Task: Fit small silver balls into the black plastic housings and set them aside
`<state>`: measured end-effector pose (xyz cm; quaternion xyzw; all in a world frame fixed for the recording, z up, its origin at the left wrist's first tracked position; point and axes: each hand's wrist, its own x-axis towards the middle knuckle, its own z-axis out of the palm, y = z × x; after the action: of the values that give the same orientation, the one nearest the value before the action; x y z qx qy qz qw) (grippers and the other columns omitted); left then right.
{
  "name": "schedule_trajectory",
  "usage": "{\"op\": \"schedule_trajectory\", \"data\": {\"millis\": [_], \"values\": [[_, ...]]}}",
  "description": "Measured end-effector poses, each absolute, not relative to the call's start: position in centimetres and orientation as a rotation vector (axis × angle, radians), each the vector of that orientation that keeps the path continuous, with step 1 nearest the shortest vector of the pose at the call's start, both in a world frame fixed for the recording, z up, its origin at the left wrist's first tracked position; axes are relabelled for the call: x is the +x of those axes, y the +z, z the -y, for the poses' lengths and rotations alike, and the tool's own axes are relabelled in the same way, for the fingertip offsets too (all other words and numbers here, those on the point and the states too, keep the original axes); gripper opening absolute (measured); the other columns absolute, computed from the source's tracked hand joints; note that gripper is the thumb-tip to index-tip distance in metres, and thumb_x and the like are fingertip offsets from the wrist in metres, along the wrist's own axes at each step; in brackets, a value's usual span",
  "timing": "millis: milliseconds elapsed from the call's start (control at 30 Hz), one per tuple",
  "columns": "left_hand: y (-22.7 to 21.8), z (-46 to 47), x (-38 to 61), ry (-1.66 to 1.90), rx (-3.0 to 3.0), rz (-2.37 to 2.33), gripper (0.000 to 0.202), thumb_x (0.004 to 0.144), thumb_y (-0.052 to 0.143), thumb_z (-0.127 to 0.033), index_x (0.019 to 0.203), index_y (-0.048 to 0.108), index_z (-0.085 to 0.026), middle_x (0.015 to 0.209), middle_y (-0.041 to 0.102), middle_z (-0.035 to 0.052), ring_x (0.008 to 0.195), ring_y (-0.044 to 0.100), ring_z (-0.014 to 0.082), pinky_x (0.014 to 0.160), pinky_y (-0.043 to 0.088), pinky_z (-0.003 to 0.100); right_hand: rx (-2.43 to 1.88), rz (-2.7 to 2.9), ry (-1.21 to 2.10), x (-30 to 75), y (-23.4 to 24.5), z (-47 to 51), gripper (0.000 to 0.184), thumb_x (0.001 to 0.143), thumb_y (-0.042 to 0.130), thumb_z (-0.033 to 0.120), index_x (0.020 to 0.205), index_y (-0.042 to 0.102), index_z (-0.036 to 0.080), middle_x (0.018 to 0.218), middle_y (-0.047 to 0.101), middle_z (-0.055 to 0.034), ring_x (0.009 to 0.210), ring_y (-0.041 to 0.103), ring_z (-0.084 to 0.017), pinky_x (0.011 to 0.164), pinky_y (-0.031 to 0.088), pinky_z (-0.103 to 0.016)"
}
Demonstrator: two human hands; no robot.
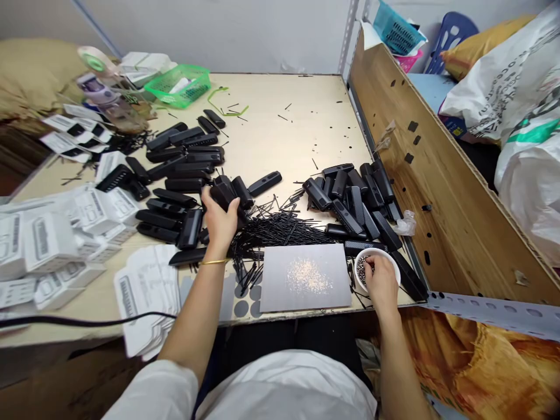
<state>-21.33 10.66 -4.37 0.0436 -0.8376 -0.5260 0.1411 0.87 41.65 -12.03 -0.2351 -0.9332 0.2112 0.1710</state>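
My left hand [220,224], with a yellow bangle at the wrist, is closed around a black plastic casing [224,191] at the edge of a group of similar ones. Its fingertips are partly hidden behind the casing. At the right, my right hand [381,281] dips into a white bowl [396,274] of small shiny metal pieces [361,269], fingers pinched together. What they pinch is too small to make out. Between the hands lies a grey sheet [275,286] with pale crumbs [308,276] on it. Behind it spreads a heap of thin black sticks [284,228].
More black casings [350,204] are piled against the wooden side board [437,181]. White boxes [50,239] and flat white cartons [146,286] cover the left side, where a black cable [96,322] crosses. A green basket [179,87] stands at the back left beside a small fan [94,59].
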Motion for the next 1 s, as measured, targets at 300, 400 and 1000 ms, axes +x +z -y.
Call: {"op": "schedule_trajectory", "data": {"millis": [300, 400, 1000], "values": [[-6.4, -23.5, -24.7, -0.695, -1.136, 2.749, 0.059, 0.080, 0.035, 0.002, 0.134, 0.052, -0.012, 0.142, 0.043, 0.0160, 0.137, 0.032, 0.0305, 0.116, 0.018, 0.048, -0.698, 2.460, 0.828, 1.1, -11.1, -41.3, 0.041, 0.088, 0.039, 0.048, 0.080, 0.059, 0.013, 0.086, 0.059, -0.0101, 0.077, 0.050, -0.018, 0.077, 0.038, -0.030], [-7.3, -25.5, -26.1, -0.531, -1.107, 2.788, 0.054, 0.085, 0.028, -0.001, 0.133, 0.052, -0.008, 0.129, 0.052, 0.0199, 0.134, 0.036, 0.0305, 0.114, 0.018, 0.049, -0.713, 2.353, 1.106, 1.6, -10.5, -41.3, 0.041, 0.085, 0.048, 0.050, 0.085, 0.063, 0.012, 0.085, 0.060, -0.0079, 0.068, 0.049, -0.013, 0.073, 0.042, -0.027], [-6.1, -23.1, -23.6, -0.615, -1.284, 2.792, 0.040, 0.080, 0.047, -0.004, 0.120, 0.055, -0.007, 0.111, 0.061, 0.0211, 0.111, 0.053, 0.0329, 0.098, 0.034, 0.047, -0.780, 1.431, 2.268, 0.6, -7.3, -38.1, 0.046, 0.061, 0.080, 0.042, 0.085, 0.055, 0.011, 0.083, 0.062, -0.0063, 0.058, 0.047, -0.005, 0.057, 0.041, -0.017]]}}
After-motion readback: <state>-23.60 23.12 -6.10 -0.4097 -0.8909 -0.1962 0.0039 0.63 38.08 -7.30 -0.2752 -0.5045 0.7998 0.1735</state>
